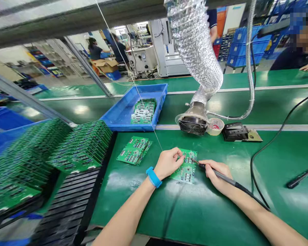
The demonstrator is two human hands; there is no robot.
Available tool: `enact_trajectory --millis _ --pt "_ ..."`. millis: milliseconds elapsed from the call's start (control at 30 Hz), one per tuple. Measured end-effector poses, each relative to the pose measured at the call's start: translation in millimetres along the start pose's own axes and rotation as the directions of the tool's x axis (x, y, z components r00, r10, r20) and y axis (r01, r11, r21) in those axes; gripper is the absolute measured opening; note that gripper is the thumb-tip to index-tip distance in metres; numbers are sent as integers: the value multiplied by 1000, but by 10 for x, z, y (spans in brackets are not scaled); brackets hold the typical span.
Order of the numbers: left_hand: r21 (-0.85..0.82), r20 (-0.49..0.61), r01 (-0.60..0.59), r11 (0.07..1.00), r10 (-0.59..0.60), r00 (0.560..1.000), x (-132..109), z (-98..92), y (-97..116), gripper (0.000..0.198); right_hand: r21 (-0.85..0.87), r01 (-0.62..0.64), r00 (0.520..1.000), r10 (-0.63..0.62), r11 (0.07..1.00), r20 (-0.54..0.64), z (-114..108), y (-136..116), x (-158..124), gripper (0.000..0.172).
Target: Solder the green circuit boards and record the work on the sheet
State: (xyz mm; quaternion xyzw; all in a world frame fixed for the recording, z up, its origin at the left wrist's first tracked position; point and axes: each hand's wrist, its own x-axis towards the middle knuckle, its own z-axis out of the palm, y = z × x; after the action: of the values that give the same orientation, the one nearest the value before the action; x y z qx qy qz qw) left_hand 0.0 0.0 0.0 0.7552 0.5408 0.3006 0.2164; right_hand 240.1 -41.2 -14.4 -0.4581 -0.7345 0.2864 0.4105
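Observation:
A green circuit board [186, 175] lies flat on the green work surface in front of me. My left hand [169, 162], with a blue band at its wrist, is closed in a pinch over the board's upper left part. Between its fingertips is the thin solder wire [146, 106], which runs down from overhead. My right hand [219, 174] is wrapped round a soldering iron [222, 176]. The iron's tip meets the upper part of the board, or hovers just above it; which one I cannot tell. Left of my hands, more boards [133, 149] lie stacked.
Behind stands a blue tray [133, 127] with stacked boards. A fume extractor [193, 121] hangs ahead, beside a tape roll [215, 127]. Racked boards [79, 145] fill the left. A black pen [300, 178] and the iron's cable [252, 164] lie at right. Co-workers are farther back.

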Motion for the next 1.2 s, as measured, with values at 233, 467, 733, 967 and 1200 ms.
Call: enact_trajectory --millis 233,467,733,967,1200 --pt "26 -1 -45 999 45 999 21 70 18 10 8 8 1000 -8 1000 -9 15 -40 33 31" --pt "15 -11 -52 999 52 999 4 46 23 11 -9 72 996 -73 997 -47 -2 -103 58 31" --pt "38 24 -89 995 89 996 5 73 35 8 -12 106 994 -106 994 -18 5 -104 49 31" --pt "-3 32 -84 996 84 996 0 41 60 10 -14 120 992 -120 993 -32 -11 -107 44 31" --pt "-14 73 -113 994 114 991 -11 28 67 12 -35 155 987 -157 987 -36 -8 -111 32 30"
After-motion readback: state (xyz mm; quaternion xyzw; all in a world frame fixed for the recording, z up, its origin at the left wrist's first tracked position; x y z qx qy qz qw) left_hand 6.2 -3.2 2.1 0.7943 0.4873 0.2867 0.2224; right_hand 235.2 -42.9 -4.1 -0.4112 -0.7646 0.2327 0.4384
